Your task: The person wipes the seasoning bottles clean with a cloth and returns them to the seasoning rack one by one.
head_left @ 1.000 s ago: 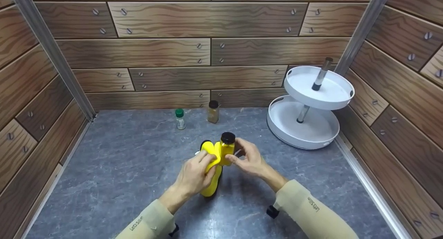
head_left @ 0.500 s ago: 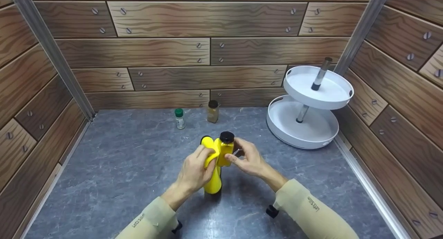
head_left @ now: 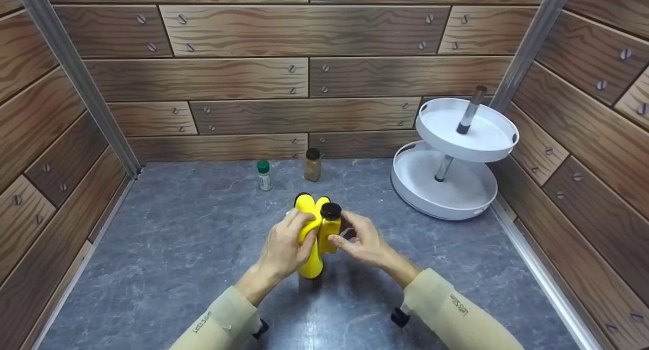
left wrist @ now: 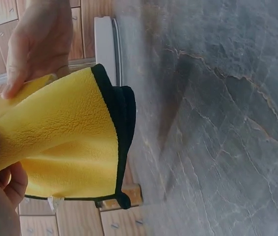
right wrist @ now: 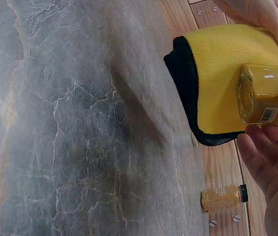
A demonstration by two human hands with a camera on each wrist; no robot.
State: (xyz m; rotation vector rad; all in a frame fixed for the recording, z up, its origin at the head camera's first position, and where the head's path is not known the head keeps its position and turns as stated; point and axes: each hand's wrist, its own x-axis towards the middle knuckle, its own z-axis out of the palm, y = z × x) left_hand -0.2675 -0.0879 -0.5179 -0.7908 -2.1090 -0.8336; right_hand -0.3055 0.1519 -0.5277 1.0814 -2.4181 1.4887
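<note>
Jar [head_left: 329,230] with yellow contents and a black cap lies between thumb and fingers of the right grip [head_left: 367,241], pinched narrow, above the table [head_left: 177,238]. Just left of the jar, the left grip [head_left: 284,246] clutches a yellow cloth [left wrist: 75,128] with dark edging. Beyond the jar stand a green-capped shaker [head_left: 264,178] and a dark-capped bottle [head_left: 312,168]; a two-tier white stand [head_left: 438,211] is to its far right.

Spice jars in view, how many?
3. Yellow jar, held in the right hand; green-capped jar, standing near the back wall; brown jar, standing to its right. Any behind the yellow cloth would be hidden.
</note>
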